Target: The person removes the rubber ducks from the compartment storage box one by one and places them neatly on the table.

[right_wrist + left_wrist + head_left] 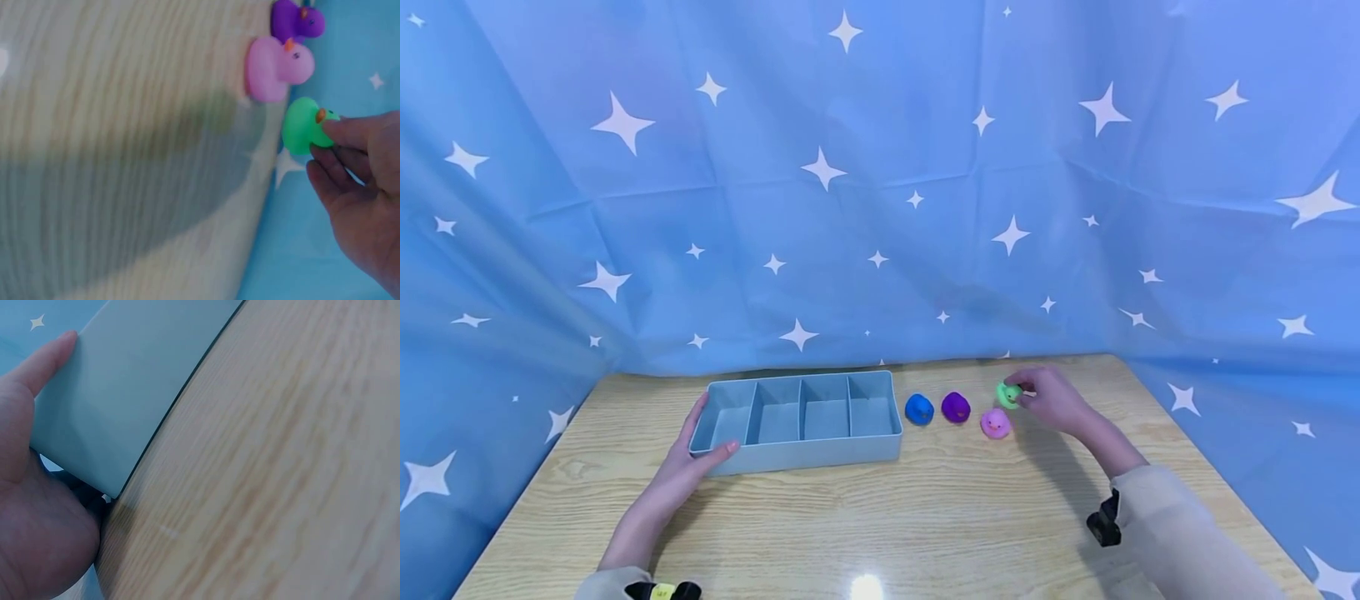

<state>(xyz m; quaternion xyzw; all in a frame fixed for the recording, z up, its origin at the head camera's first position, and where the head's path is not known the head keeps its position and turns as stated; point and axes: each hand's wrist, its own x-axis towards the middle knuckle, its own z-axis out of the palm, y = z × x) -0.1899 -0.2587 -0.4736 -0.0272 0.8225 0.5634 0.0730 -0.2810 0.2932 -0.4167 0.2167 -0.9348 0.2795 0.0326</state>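
A green rubber duck (1008,395) is pinched by its head between the thumb and fingers of my right hand (1054,400). The right wrist view shows the green duck (301,127) with its orange beak close to the thumb. Just left of it, a pink duck (996,423) stands on the table, then a purple duck (956,407) and a blue duck (919,409). My left hand (688,457) grips the left end of a grey-blue divided box (805,454), thumb over the front rim, fingers along the left side. In the left wrist view, the box wall (119,400) meets the thumb.
The box holds several compartments in a row, with bare floors visible. Everything rests on a light wood-grain table (850,525). A blue curtain with white stars (880,167) hangs behind the table and along both sides.
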